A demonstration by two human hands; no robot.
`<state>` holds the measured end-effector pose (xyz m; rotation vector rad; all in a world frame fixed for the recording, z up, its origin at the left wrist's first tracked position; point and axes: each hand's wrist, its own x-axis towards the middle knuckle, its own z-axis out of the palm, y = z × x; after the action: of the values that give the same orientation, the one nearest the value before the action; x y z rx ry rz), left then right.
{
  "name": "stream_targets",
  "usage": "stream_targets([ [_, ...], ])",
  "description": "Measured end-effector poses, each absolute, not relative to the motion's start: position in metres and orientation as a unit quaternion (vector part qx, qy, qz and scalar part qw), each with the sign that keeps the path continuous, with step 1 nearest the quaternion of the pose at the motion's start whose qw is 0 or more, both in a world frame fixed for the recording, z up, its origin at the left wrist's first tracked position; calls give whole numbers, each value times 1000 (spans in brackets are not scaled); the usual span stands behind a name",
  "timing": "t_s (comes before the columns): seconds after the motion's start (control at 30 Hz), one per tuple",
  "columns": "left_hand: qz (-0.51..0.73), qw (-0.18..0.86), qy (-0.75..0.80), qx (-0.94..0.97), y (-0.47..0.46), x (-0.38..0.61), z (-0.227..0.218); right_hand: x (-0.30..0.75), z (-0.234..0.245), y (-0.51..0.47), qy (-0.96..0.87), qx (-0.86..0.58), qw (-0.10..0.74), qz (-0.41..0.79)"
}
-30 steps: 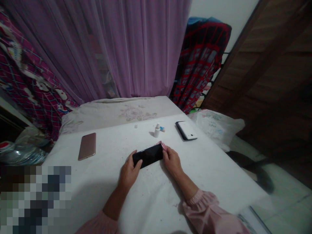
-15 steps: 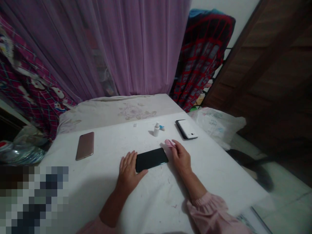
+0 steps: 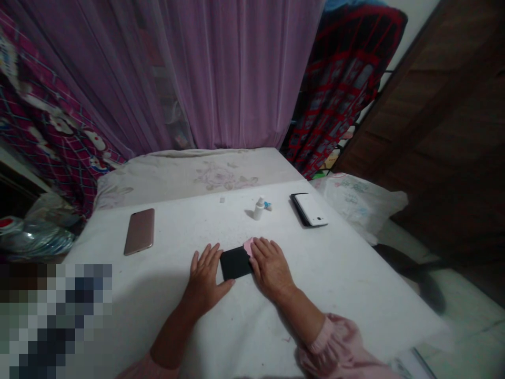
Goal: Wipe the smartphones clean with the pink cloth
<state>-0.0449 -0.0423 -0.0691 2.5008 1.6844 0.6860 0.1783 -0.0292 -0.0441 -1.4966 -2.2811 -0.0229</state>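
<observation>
Two bare hands lie on a white sheet [image 3: 355, 295], with a rose-gold smartphone [image 3: 139, 231] well off to the left. The left hand [image 3: 204, 272] is spread flat, its thumb tip just beside the black smartphone [image 3: 233, 263]. The right hand [image 3: 270, 267] lies flat over that phone's right end, fingers together, touching a pink cloth [image 3: 248, 246]. Farther on stand a small white bottle [image 3: 259, 208] and a white smartphone [image 3: 311, 209].
</observation>
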Motion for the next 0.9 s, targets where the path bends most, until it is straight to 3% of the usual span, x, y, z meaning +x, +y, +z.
stream_targets([
  [0.47, 237, 59, 561, 791, -39, -44, -63, 132, -33, -36, -859, -469, 199, 56],
  [0.9, 231, 89, 568, 785, -40, -43, -58, 195, -47, -28, -759, -625, 177, -49],
])
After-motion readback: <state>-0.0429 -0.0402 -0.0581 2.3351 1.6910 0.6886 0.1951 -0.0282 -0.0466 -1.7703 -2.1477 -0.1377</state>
